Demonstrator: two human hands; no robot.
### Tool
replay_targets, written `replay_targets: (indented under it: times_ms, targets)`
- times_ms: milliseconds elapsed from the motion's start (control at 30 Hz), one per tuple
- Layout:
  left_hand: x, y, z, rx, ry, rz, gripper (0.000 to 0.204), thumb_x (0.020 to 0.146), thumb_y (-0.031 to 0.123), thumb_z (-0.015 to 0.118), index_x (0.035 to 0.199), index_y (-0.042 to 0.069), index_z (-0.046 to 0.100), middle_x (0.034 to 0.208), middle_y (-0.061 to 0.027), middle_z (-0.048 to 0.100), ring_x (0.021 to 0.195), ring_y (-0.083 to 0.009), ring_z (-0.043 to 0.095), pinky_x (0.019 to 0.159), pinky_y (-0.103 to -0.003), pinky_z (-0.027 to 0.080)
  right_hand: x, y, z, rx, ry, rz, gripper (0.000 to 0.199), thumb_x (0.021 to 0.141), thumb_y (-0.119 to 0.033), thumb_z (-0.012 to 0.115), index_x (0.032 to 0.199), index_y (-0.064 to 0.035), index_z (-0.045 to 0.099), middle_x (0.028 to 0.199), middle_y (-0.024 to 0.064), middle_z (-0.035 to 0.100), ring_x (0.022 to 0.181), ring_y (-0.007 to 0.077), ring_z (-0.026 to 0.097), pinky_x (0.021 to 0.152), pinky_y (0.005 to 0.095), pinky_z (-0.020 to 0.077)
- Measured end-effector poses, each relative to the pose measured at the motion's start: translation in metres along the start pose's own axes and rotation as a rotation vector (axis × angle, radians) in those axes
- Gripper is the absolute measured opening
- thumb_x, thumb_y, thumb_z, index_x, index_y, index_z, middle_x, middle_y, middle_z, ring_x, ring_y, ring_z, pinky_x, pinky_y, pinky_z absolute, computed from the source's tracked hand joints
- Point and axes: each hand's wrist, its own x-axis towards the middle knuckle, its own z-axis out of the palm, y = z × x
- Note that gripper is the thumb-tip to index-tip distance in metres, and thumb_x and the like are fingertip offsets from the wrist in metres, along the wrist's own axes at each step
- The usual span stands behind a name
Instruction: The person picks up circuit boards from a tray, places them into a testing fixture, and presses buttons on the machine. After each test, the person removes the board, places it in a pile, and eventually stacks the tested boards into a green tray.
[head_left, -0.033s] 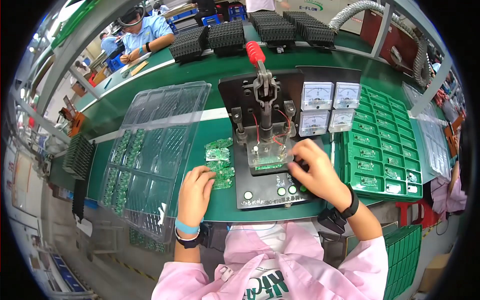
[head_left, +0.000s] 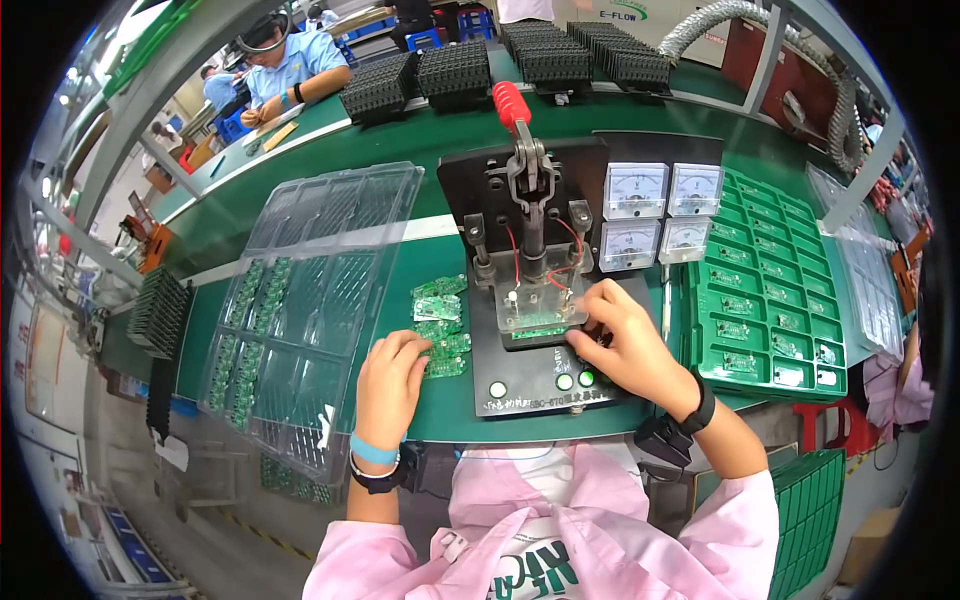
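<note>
My left hand [head_left: 388, 385] has its curled fingertips on the left edge of a loose group of green circuit boards [head_left: 447, 350], pinching a board there as far as I can see. My right hand [head_left: 628, 338] is at the right side of a test fixture [head_left: 540, 375], fingers bent and thumb apart from them. Its fingers reach the clear plate [head_left: 540, 308], and the thumb is near the plate's front corner. Under that plate lies a green circuit board [head_left: 540, 332]. The red-handled toggle clamp [head_left: 511, 107] stands upright above it. Several round buttons [head_left: 564, 382] glow in front.
Analog meters [head_left: 636, 190] stand right of the clamp. Further right is a green compartment tray [head_left: 765, 376] holding boards. A clear plastic tray [head_left: 310, 290] with boards lies at left. Black racks [head_left: 452, 75] line the far bench, where a person in blue [head_left: 300, 62] sits.
My right hand has shifted slightly left and down along the fixture's side, covering the rightmost green button that showed before. My left hand stays in place.
</note>
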Motion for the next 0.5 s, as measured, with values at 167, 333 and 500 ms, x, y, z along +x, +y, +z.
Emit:
replay_targets:
  times_ms: [167, 333, 500]
  targets:
    - [0.006, -0.006, -0.001, 0.118, -0.093, 0.134, 0.019, 0.078, 0.004, 0.069, 0.097, 0.003, 0.067, 0.097, -0.0114, 0.064, 0.093, -0.0308, 0.060, 0.079, -0.041, 0.049, 0.006, -0.002, 0.016, 0.117, -0.185, 0.165, 0.022, 0.079, -0.010, 0.072, 0.091, 0.0016, 0.057, 0.079, 0.0065, 0.047, 0.071, 0.0169, 0.048, 0.065, 0.0310, 0.0435]
    - [0.003, -0.008, -0.003, 0.166, -0.019, 0.148, 0.019, 0.077, 0.003, 0.069, 0.096, 0.002, 0.066, 0.091, -0.0118, 0.067, 0.086, -0.0309, 0.064, 0.075, -0.041, 0.052, 0.017, -0.003, 0.016, 0.122, -0.178, 0.289, 0.023, 0.079, -0.010, 0.074, 0.090, -0.0003, 0.056, 0.075, 0.0024, 0.048, 0.066, 0.0108, 0.046, 0.058, 0.0264, 0.0406]
    - [0.007, 0.041, -0.001, -0.001, 0.159, 0.291, 0.023, 0.080, 0.004, 0.064, 0.102, -0.001, 0.066, 0.092, -0.0115, 0.068, 0.085, -0.0286, 0.067, 0.076, -0.036, 0.054, 0.009, 0.001, -0.005, 0.254, -0.221, 0.463, 0.021, 0.080, -0.009, 0.073, 0.092, -0.0017, 0.056, 0.069, -0.0012, 0.049, 0.061, 0.0067, 0.045, 0.055, 0.0237, 0.0388]
